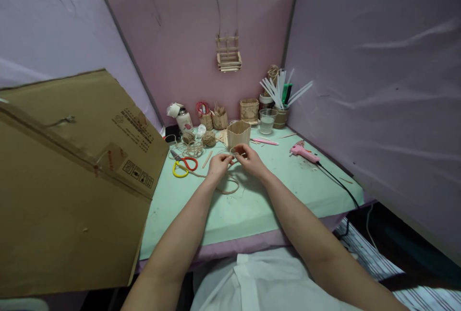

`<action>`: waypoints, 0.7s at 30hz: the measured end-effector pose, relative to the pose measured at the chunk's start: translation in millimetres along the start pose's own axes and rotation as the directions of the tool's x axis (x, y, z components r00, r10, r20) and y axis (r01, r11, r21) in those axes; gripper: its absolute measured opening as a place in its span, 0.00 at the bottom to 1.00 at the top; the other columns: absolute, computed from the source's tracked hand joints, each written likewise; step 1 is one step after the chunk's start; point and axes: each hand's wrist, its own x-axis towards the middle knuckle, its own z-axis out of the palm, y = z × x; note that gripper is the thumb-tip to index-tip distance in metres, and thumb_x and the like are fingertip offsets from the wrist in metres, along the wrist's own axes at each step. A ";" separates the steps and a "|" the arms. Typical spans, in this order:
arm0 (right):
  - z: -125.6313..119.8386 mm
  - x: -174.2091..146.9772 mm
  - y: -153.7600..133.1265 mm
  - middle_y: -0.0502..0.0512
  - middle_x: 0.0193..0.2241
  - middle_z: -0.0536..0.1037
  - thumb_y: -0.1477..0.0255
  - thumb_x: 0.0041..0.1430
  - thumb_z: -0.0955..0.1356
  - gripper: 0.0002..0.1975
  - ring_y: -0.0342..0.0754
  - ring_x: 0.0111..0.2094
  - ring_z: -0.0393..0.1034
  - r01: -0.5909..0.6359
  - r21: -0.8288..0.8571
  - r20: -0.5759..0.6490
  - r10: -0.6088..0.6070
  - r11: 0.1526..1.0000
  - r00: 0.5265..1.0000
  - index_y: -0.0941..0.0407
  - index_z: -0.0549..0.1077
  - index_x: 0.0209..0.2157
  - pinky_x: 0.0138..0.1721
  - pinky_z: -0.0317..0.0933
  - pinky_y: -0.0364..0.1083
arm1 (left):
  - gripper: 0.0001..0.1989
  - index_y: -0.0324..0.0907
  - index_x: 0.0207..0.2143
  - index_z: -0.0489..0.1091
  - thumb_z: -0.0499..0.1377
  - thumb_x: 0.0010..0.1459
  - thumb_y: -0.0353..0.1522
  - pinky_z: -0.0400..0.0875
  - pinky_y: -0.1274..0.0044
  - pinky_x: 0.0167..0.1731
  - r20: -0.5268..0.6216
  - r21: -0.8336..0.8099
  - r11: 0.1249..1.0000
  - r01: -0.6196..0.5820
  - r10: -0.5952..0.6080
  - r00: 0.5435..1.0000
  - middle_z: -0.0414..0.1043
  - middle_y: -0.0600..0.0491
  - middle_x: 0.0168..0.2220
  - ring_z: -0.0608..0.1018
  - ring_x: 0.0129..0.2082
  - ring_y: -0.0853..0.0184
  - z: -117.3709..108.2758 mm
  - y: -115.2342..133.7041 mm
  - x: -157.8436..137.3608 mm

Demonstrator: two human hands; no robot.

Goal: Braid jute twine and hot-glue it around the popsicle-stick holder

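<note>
My left hand [220, 165] and my right hand [248, 158] meet over the middle of the table, each pinching tan twine [232, 191]. A length of it loops down onto the cloth below them. Just behind my fingers stands a wooden-stick cup [238, 133], upright, its lower part partly hidden by my right hand. Scissors [184, 163] with red and yellow handles lie to the left of my left hand, with a loose wooden stick [207, 159] between. Twine balls [208, 138] and tangled twine sit farther back on the left.
A large cardboard box [82, 181] leans over the table's left side. On the right lies a pink glue gun [304, 152] with a black cord. Along the back are a clear cup of liquid [267, 123], white glue sticks [277, 91], a pink pen [265, 142] and a bottle [184, 120].
</note>
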 end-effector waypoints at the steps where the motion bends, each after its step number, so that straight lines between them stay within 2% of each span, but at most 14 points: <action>1: -0.1 -0.9 -1.3 0.55 0.40 0.72 0.75 0.52 0.65 0.14 0.47 0.38 0.68 0.035 -0.005 0.010 -0.035 0.999 0.999 0.55 0.70 0.43 0.37 0.63 0.45 | 0.09 0.39 0.26 0.76 0.60 0.50 0.35 0.63 0.76 0.27 -0.001 -0.010 1.000 0.002 -0.002 1.000 0.75 0.51 0.23 0.71 0.24 0.67 0.0 1.0 -0.5; 4: -0.8 -2.7 -2.9 0.57 0.46 0.67 0.80 0.51 0.64 0.18 0.48 0.43 0.67 0.178 -0.081 0.043 -0.175 0.981 0.984 0.54 0.71 0.44 0.40 0.64 0.46 | 0.08 0.39 0.26 0.76 0.60 0.50 0.34 0.63 0.76 0.28 0.001 -0.017 1.000 0.011 -0.011 1.000 0.75 0.51 0.24 0.72 0.24 0.67 -0.3 2.1 -1.1; 6: -1.9 -2.6 -2.4 0.58 0.45 0.67 0.79 0.54 0.64 0.13 0.49 0.43 0.66 0.235 -0.149 0.048 -0.231 0.960 0.972 0.54 0.73 0.41 0.42 0.63 0.47 | 0.09 0.38 0.26 0.76 0.59 0.50 0.34 0.64 0.76 0.28 0.000 0.006 1.000 0.003 -0.003 1.000 0.75 0.51 0.24 0.72 0.25 0.67 -0.6 1.1 -0.9; 8: -3.3 -1.7 -1.9 0.57 0.41 0.69 0.76 0.58 0.65 0.07 0.49 0.42 0.66 0.230 -0.179 0.039 -0.226 0.957 0.973 0.54 0.74 0.36 0.44 0.61 0.49 | 0.09 0.39 0.26 0.76 0.58 0.51 0.34 0.64 0.76 0.28 0.005 0.037 0.999 -0.020 0.020 1.000 0.75 0.51 0.24 0.72 0.25 0.67 -0.9 -1.0 -0.1; 10: -4.2 -0.5 -1.8 0.56 0.36 0.71 0.73 0.59 0.66 0.04 0.50 0.41 0.65 0.197 -0.174 0.039 -0.193 0.965 0.980 0.54 0.74 0.31 0.46 0.59 0.50 | 0.10 0.39 0.26 0.76 0.57 0.52 0.34 0.63 0.76 0.28 0.021 0.069 0.996 -0.058 0.056 0.998 0.75 0.51 0.24 0.72 0.25 0.67 -1.0 -3.2 1.1; 13: -3.4 1.0 -0.7 0.55 0.31 0.71 0.71 0.57 0.68 0.05 0.50 0.38 0.64 0.120 -0.149 0.027 -0.118 0.981 0.993 0.54 0.73 0.27 0.44 0.58 0.49 | 0.09 0.39 0.26 0.76 0.57 0.52 0.32 0.64 0.76 0.28 0.057 0.094 0.991 -0.100 0.095 0.994 0.76 0.51 0.25 0.73 0.25 0.67 -0.8 -5.8 3.5; 17: 0.4 2.6 4.3 0.51 0.25 0.71 0.68 0.58 0.65 0.09 0.47 0.31 0.64 -0.038 -0.066 0.003 0.038 0.997 0.999 0.55 0.70 0.25 0.35 0.58 0.45 | 0.08 0.38 0.28 0.77 0.57 0.52 0.29 0.66 0.75 0.32 0.082 0.109 0.986 -0.129 0.121 0.989 0.76 0.50 0.25 0.75 0.28 0.65 -0.4 -8.4 6.6; 21: 2.0 2.6 6.7 0.48 0.21 0.70 0.63 0.56 0.63 0.13 0.44 0.25 0.61 -0.175 0.044 0.041 0.173 0.984 0.984 0.56 0.70 0.24 0.29 0.56 0.43 | 0.08 0.38 0.29 0.77 0.57 0.52 0.29 0.66 0.75 0.32 0.107 0.156 0.975 -0.156 0.141 0.984 0.76 0.50 0.25 0.75 0.29 0.65 -1.2 -8.9 7.0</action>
